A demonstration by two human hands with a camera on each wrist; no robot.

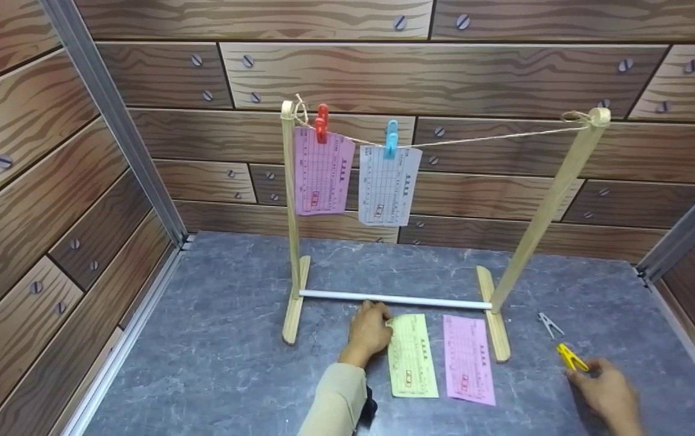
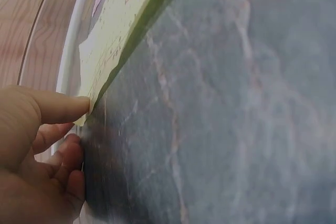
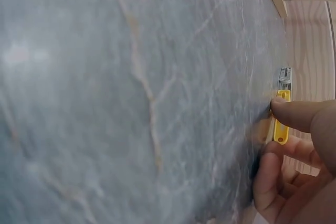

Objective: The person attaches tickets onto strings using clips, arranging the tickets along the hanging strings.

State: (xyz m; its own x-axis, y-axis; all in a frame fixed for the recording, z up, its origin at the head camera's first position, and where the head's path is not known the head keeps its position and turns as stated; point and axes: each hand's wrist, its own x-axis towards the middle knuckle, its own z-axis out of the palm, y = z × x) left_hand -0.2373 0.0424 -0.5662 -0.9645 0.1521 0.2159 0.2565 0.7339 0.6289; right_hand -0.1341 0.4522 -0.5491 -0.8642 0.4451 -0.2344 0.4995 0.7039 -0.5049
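My left hand [image 1: 370, 329] pinches the upper left corner of a yellow printed slip [image 1: 412, 357] on the table. In the left wrist view, thumb and fingertip meet at that corner, and the slip's edge stands up off the surface. At the right, my right hand [image 1: 608, 390] grips a yellow clothespin [image 1: 571, 357], thumb on one side and fingers on the other in the right wrist view. Just beyond it lies a grey clothespin [image 1: 550, 326]. Beside the yellow slip is a pink slip [image 1: 470, 360], flat on the table.
A wooden stand with a left post [image 1: 292, 212], right post [image 1: 550, 212] and white crossbar [image 1: 396, 299] carries a string [image 1: 493, 138]. From it hang a pink slip [image 1: 322, 172] under a red clothespin [image 1: 321, 124] and a white slip [image 1: 388, 188] under a blue clothespin [image 1: 391, 139].
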